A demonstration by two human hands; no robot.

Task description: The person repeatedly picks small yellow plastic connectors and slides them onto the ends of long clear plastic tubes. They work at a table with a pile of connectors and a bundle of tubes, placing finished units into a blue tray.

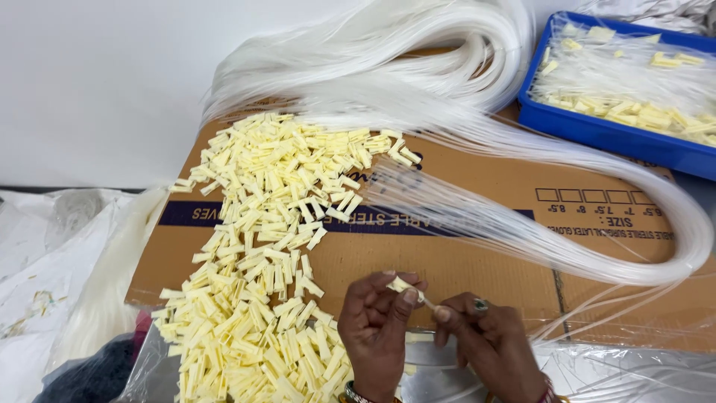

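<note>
My left hand pinches a small pale yellow plastic clip between thumb and fingers. My right hand, with a ring on one finger, pinches the end of a thin clear tube that meets the clip. Both hands work close together at the bottom centre. A large heap of the same yellow clips lies to the left of my hands on a flattened cardboard box. A long bundle of clear thin tubes loops across the box from the top.
A blue tray at the top right holds tubes with yellow clips fitted. Clear plastic sheeting lies at the bottom right. White plastic and dark cloth sit at the left. A white wall is behind.
</note>
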